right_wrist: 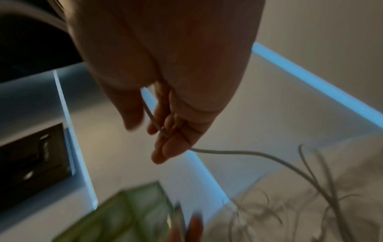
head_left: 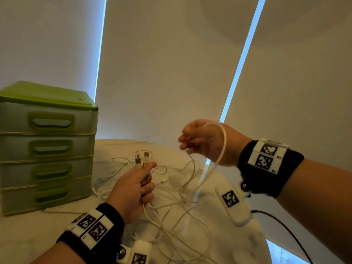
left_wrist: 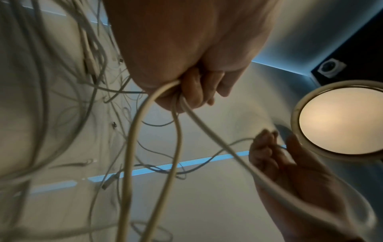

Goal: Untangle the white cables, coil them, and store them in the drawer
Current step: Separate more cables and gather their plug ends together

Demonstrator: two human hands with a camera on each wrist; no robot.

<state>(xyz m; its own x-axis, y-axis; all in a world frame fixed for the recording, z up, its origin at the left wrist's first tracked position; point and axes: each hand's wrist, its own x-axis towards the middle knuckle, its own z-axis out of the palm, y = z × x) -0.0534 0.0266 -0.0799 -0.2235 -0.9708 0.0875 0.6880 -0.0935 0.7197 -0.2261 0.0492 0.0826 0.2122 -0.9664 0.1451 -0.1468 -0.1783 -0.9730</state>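
So right now my left hand is fisted around a bundle of the white cables, with two USB plugs poking up out of the top of my grip, and the rest of the mess trailing down onto the white cloth under my wrists. My right hand is up higher and off to the right, fingers curled around one strand, with a thicker loop of cable draped over the back of that hand. The bit that matters — the strand I'm pulling runs down and left from my right hand into the tangle just below my left fist, so its long line is basically a diagonal between the two hands. My guess is I need to keep drawing it up and away to the right while the left hand anchors the plugs, otherwise the knot just tightens. The green drawer unit sits on my left, nearer the left hand, all four drawers closed — nothing's coiled or stored yet.
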